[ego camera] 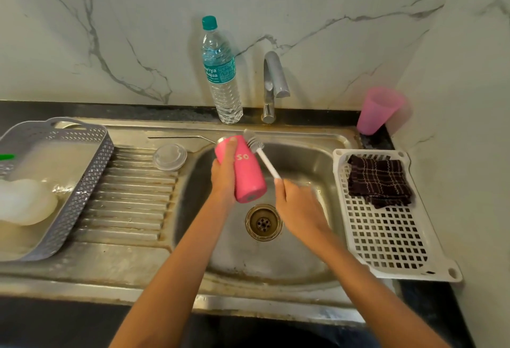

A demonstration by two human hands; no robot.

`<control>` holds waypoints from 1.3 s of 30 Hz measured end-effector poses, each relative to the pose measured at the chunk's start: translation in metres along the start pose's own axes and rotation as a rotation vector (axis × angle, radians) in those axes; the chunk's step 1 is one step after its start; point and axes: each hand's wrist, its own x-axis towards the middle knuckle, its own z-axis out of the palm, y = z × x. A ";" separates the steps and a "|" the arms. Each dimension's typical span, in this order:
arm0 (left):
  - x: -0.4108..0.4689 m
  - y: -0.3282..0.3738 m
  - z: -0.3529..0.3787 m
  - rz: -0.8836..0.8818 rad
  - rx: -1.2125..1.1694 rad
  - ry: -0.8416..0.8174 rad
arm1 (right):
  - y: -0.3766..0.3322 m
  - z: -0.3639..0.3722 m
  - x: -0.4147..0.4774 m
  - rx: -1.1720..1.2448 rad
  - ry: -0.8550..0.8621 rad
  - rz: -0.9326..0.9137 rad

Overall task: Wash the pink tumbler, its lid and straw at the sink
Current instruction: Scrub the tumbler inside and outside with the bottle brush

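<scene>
- The left hand (224, 173) grips the pink tumbler (249, 179) round its side, fingers curled, and holds it tilted over the sink basin (303, 158) with the mouth pointing away.
- The right hand (296, 204) is closed round the white handle of a bottle brush (265, 160), whose bristle head sits right beside the tumbler's mouth.
- The clear lid (170, 156) lies on the ribbed drainboard (129, 196).
- The metal straw (179, 137) lies just behind the lid.

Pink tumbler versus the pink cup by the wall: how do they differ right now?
The pink tumbler is opaque, deeper pink; the pink cup is paler and translucent. The tumbler is tilted over the sink in the left hand; the cup stands upright in the corner, untouched. The tumbler is straight-sided, the cup tapers. Both are pink.
</scene>
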 end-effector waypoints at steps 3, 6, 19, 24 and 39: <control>0.016 0.016 -0.009 0.003 -0.039 0.110 | 0.003 0.002 -0.039 -0.016 -0.044 -0.070; 0.008 0.005 -0.002 0.061 0.153 0.140 | 0.003 0.000 -0.019 -0.015 -0.017 -0.054; -0.006 -0.003 0.010 0.137 0.312 0.185 | -0.006 0.005 0.015 0.016 0.001 0.006; 0.017 0.023 -0.004 0.025 0.017 0.211 | 0.001 0.007 -0.026 -0.045 -0.032 -0.100; -0.006 0.017 -0.022 -0.060 -0.283 -0.347 | 0.003 -0.011 -0.023 -0.058 0.002 -0.131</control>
